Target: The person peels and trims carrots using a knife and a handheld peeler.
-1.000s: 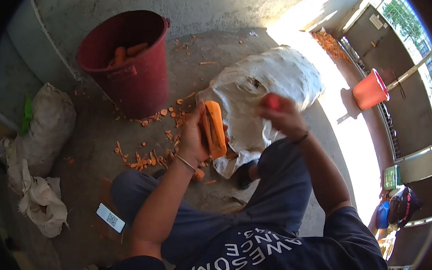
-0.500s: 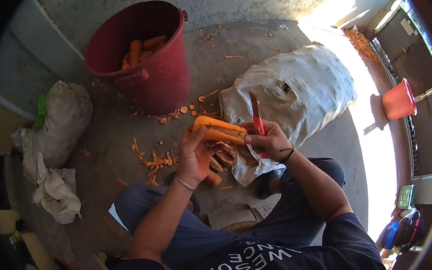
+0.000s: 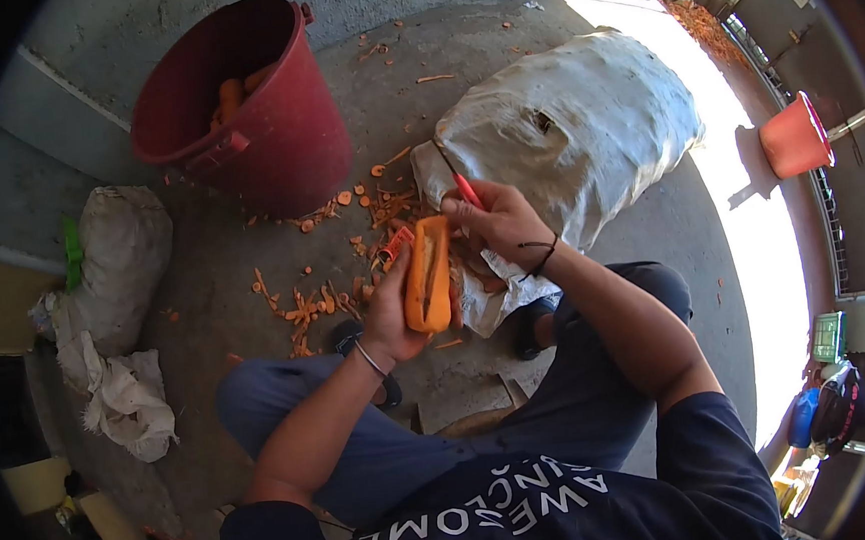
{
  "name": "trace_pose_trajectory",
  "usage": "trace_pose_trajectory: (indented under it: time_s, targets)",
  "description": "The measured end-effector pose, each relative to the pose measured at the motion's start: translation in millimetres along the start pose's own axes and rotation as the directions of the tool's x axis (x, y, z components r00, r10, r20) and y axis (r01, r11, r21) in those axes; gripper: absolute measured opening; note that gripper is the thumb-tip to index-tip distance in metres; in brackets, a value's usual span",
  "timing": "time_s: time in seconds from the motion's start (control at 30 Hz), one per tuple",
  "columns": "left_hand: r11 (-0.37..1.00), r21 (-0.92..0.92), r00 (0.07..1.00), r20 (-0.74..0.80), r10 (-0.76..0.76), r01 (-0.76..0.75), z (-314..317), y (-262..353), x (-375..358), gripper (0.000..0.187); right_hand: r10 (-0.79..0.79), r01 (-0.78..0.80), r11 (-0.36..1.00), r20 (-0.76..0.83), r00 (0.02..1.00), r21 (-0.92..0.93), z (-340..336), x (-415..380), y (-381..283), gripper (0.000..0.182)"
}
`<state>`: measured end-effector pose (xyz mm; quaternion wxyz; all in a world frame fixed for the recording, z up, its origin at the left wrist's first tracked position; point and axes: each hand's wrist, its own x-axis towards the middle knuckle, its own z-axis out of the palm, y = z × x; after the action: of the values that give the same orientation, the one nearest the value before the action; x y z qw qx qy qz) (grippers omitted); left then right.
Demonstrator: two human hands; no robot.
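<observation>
My left hand point(image 3: 395, 308) is wrapped around a thick orange carrot point(image 3: 428, 290), held upright with a long brown split down its face. My right hand point(image 3: 502, 223) grips the red handle of a knife point(image 3: 465, 189), its thin blade pointing up and away over the sack. The right fingertips are right at the carrot's upper end. A small red object point(image 3: 397, 244) shows just beyond my left fingers. Below and behind the hands, the open mouth of a large white sack point(image 3: 583, 124) is partly hidden.
A dark red bucket point(image 3: 307, 128) with carrots point(image 3: 230, 99) inside stands at the upper left. Carrot peelings and cut ends point(image 3: 315, 303) litter the floor. A filled pale sack point(image 3: 123, 257) leans at the left. In the sunlit strip at right is a smaller red bucket point(image 3: 792, 136).
The carrot has turned from lying crosswise to upright, and is now in my left hand. My right hand has moved up and left with the knife, whose blade now tilts left.
</observation>
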<state>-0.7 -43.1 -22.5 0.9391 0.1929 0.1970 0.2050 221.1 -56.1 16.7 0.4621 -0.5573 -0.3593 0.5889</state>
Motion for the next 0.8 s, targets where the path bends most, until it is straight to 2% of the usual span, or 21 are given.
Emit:
trace_pose_trajectory:
  time_s: [0.03,0.07,0.13,0.2,0.23,0.27,0.33,0.47,0.53,0.67,0.73,0.8]
  targets:
    - [0.998,-0.003,0.995,-0.074,0.066,-0.066,1,-4,0,0.055,-0.060,0.055,0.991,-0.039,0.997,-0.125,-2,-1,-2,0.042]
    - [0.997,-0.001,0.994,-0.077,0.072,-0.072,3,-6,0,0.055,-0.129,0.108,0.962,-0.067,0.989,-0.251,-4,-2,-4,0.045]
    - [0.975,0.035,0.943,-0.249,0.221,-0.219,3,-6,-1,0.053,-0.181,0.157,0.943,-0.056,0.982,-0.292,-10,-9,-4,0.049]
    - [0.967,0.046,0.934,-0.250,0.254,-0.251,0,-7,-3,0.053,-0.377,0.339,0.698,0.078,0.923,-0.630,-9,-24,-11,0.049]
    - [0.962,0.050,0.929,-0.251,0.272,-0.268,-3,-7,-4,0.053,-0.402,0.385,0.638,0.138,0.905,-0.667,-4,-36,-16,0.037]
    - [0.959,0.049,0.926,-0.251,0.282,-0.278,-5,-6,-5,0.053,-0.404,0.393,0.633,0.148,0.903,-0.668,0,-46,-17,0.037]
    - [0.949,-0.127,0.916,-0.326,0.233,-0.287,-8,-5,-6,0.050,-0.470,0.578,0.426,0.376,0.799,-0.696,6,-58,-15,0.036]
    - [0.916,-0.240,0.921,-0.305,0.244,-0.322,-18,1,-6,0.051,-0.424,0.663,0.363,0.518,0.743,-0.654,15,-58,-8,0.037]
    - [0.939,-0.176,0.931,-0.275,0.239,-0.294,-14,1,-8,0.051,-0.430,0.650,0.366,0.498,0.753,-0.666,16,-53,-7,0.038]
    - [0.936,-0.195,0.939,-0.246,0.241,-0.291,0,5,-10,0.050,-0.416,0.655,0.345,0.517,0.748,-0.672,12,-40,-9,0.039]
    - [0.953,-0.124,0.919,-0.324,0.224,-0.276,11,9,-9,0.047,-0.408,0.657,0.341,0.524,0.748,-0.672,12,-36,-9,0.040]
    - [0.948,-0.151,0.918,-0.332,0.218,-0.280,11,8,-9,0.046,-0.410,0.664,0.343,0.530,0.742,-0.664,17,-36,-14,0.042]
